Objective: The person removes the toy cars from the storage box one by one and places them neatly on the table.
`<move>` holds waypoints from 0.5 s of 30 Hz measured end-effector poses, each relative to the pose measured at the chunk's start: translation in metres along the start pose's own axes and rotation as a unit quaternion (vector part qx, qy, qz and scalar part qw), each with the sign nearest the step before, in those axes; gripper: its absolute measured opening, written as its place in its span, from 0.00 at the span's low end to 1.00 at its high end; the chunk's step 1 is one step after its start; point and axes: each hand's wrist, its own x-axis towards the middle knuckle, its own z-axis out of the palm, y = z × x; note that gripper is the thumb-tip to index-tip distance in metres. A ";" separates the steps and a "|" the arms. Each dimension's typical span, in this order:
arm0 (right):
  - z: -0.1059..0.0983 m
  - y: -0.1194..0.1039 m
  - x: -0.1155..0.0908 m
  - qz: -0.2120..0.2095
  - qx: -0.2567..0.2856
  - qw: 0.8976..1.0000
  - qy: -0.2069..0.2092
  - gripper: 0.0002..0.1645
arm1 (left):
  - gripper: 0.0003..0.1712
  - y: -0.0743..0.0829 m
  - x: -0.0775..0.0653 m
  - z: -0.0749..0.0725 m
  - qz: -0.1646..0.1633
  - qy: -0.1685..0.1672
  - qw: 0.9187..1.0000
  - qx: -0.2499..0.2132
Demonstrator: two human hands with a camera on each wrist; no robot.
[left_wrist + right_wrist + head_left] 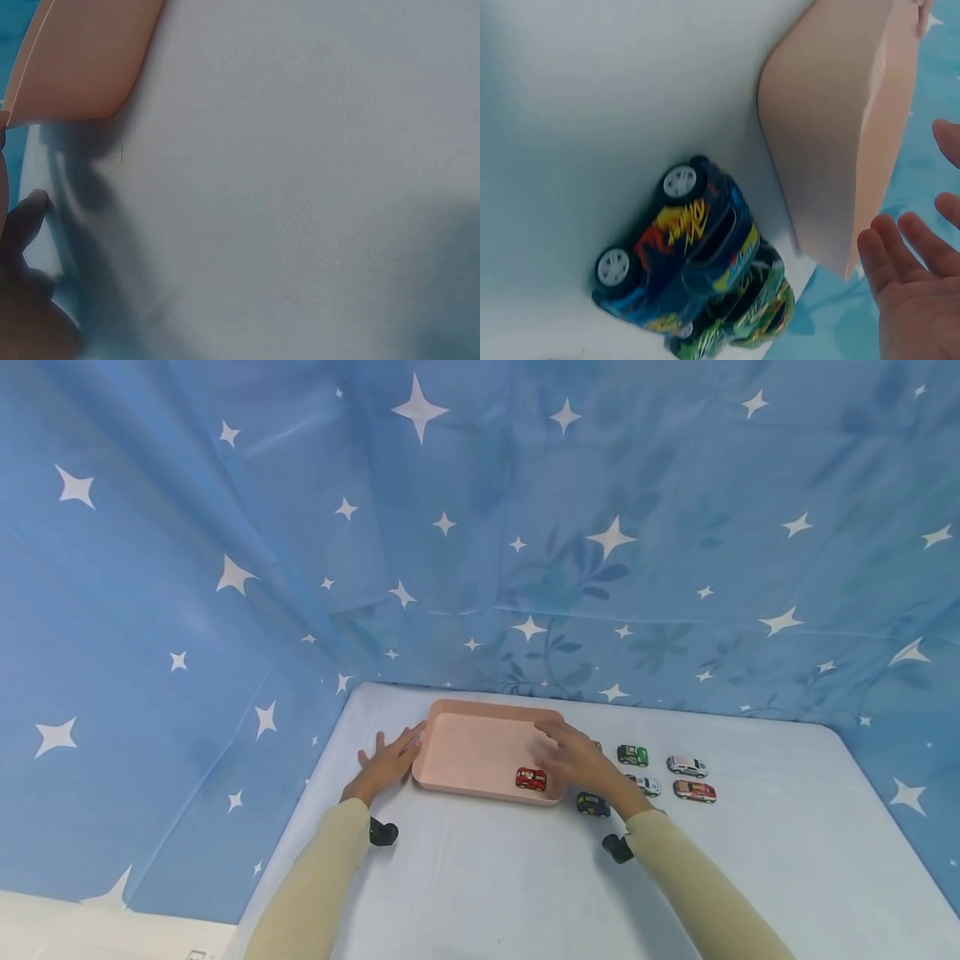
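A shallow pink tray [472, 743] lies on the white-covered table, with a red toy car [531, 779] inside near its right front corner. At the tray's left rim is my left hand [386, 768], fingers spread, the foremost ones touching the rim. My right hand [577, 760] hovers over the tray's right edge, partly blurred, fingers loosely bent. Nothing shows between those fingers in the right wrist view. Close to that hand, a dark blue toy car [690, 247] stands outside the tray, with a green one [757, 300] behind it.
Right of the right hand stand another green car [632, 755], a white car [687, 767] and a red-orange car [694, 791]. A pale blue-white car [647, 786] is partly covered by the right wrist. A blue star-patterned curtain [480, 568] hangs behind the table.
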 end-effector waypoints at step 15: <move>0.019 -0.009 0.005 -0.007 -0.025 0.999 -0.042 0.35 | 0.32 0.004 -0.001 -0.003 0.004 0.002 1.000 -0.003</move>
